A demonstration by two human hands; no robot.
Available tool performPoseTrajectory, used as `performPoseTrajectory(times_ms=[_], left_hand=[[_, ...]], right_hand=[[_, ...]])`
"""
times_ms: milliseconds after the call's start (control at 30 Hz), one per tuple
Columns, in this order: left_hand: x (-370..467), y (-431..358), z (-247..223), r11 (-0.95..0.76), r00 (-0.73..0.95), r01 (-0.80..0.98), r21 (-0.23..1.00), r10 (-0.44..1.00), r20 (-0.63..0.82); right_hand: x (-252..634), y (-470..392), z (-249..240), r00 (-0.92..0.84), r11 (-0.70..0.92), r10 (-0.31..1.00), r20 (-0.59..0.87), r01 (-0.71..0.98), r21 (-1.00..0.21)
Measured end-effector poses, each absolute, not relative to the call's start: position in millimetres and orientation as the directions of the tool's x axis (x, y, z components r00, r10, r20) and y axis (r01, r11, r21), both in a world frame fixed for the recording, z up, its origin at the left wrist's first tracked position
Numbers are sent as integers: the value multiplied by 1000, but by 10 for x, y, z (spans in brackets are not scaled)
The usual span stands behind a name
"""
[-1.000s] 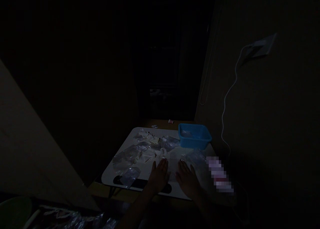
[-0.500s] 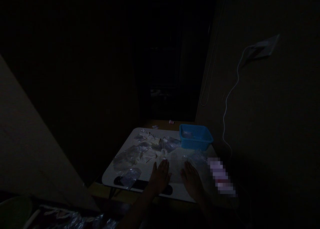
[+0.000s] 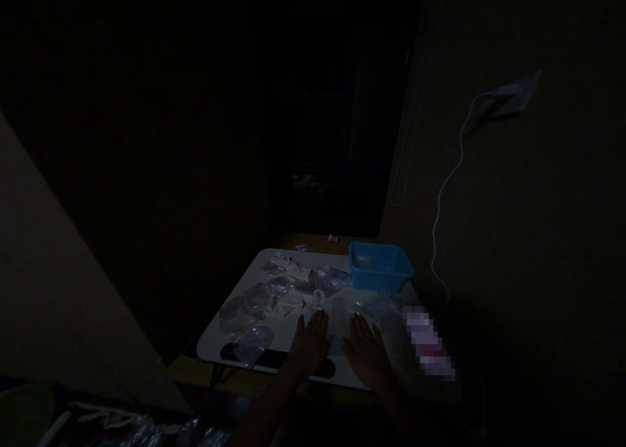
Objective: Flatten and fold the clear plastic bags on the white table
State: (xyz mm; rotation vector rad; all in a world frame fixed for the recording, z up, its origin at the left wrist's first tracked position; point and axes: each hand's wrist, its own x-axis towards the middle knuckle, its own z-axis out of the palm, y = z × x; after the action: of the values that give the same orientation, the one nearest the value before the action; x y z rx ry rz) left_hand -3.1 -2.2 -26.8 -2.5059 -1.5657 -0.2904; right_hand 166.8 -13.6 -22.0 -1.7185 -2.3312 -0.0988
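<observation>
My left hand [image 3: 312, 344] is over the near part of a white folding table [image 3: 215, 333], fingers stretched forward and holding nothing that I can see. To its right, my right hand [image 3: 364, 349] is held the same way, open and with the palm down; whether the palms touch the tabletop cannot be made out. Crumpled clear plastic bags [image 3: 247, 307] lie to the left of and beyond my left hand. Another clear plastic bag [image 3: 384, 307] lies just beyond my right hand. A loose piece of clear plastic [image 3: 255, 344] partly covers the table's dark slot.
A blue plastic basket [image 3: 381, 279] stands at the table's back right corner. A blurred-out pinkish item [image 3: 428, 343] is at the right edge. A white cord [image 3: 437, 212] hangs from a wall socket [image 3: 513, 95]. Shiny plastic [image 3: 147, 431] lies low at left. The room is very dark.
My right hand has moved slightly left, nearer my left hand, and its fingers are spread a little more. The whole view has shifted slightly.
</observation>
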Motion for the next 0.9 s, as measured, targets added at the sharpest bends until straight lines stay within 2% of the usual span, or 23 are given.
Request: performPoseTrajectory(times_ms=[233,400,567,900], left_hand=[[-35,-22,-256,-428,429,902,-56,872,238],[-26,-33,-235,-430,434,900,-67,872,228],[-19,-26,-245,-425,429,902,-74,871,238],[-24,-22,-274,-426,429,902,-71,865,262]], right_hand=[[1707,-111,-286,-290,323,917,274,943,-84],[1745,-80,-326,-233,281,913,336,955,-100],[1711,-118,-267,-330,365,904,271,926,-90],[1686,-100,-326,-270,304,925,267,948,-92]])
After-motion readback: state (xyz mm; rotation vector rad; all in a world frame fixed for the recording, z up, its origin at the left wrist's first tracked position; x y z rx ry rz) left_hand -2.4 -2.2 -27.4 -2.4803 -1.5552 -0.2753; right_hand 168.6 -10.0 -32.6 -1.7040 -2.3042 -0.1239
